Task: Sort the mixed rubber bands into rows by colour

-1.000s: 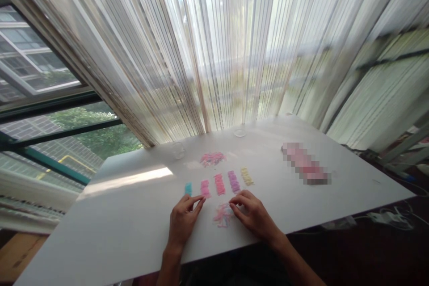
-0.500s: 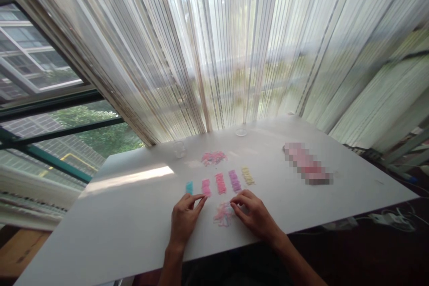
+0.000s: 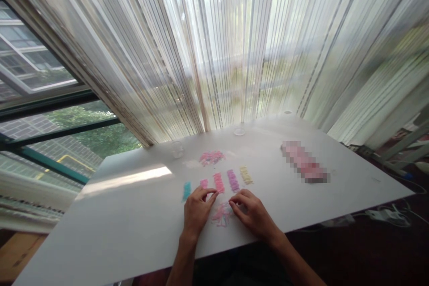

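My left hand is pinched, thumb and forefinger together at the near end of the coral-red strip of small thin pieces. Whatever lies between those fingertips is too small to make out. A pinch also closes my right hand, at the right edge of a loose mixed pile of pink, red and bluish pieces. Side by side with the coral strip lie a teal strip, a pink strip partly behind my left hand, a purple strip and a yellow strip.
Another mixed pile lies farther back on the white table. Behind it stand a clear container and a clear round lid or dish. A pixelated pink object lies to the right. Curtains hang along the far edge.
My left hand has moved right, from the pink strip to the near end of the coral-red one. My right hand stays pinched by the near pile. The view has shifted slightly.
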A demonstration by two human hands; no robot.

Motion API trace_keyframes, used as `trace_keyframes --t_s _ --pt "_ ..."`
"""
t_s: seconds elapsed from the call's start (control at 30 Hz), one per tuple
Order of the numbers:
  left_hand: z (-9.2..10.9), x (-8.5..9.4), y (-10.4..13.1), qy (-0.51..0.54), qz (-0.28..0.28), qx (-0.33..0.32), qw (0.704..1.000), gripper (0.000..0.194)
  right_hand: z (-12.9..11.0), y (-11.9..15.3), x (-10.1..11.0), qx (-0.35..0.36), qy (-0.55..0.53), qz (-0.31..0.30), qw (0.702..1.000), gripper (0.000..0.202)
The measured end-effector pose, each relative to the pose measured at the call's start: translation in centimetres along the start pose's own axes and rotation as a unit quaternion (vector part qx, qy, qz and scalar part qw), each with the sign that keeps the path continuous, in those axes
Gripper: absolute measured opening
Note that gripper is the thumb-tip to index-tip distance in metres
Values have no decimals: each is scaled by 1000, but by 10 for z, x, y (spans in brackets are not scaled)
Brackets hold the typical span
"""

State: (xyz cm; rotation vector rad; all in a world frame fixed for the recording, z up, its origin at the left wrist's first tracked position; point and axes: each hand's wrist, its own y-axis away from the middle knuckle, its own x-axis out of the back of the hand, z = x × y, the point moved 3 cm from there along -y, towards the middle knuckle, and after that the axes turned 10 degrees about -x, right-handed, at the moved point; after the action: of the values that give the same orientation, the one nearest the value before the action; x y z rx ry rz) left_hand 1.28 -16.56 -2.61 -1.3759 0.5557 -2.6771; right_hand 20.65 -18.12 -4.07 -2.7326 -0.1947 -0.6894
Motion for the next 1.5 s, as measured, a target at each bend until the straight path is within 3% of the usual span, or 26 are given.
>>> trace_keyframes --t_s 0.73,1.5 --pt "-3 -4 0 -6 -42 18 999 19 1 0 -1 -1 5 -10 1000 12" --pt "-5 -5 5 -2 -21 -2 1000 19 -1 -1 0 -4 11 -11 1000 12"
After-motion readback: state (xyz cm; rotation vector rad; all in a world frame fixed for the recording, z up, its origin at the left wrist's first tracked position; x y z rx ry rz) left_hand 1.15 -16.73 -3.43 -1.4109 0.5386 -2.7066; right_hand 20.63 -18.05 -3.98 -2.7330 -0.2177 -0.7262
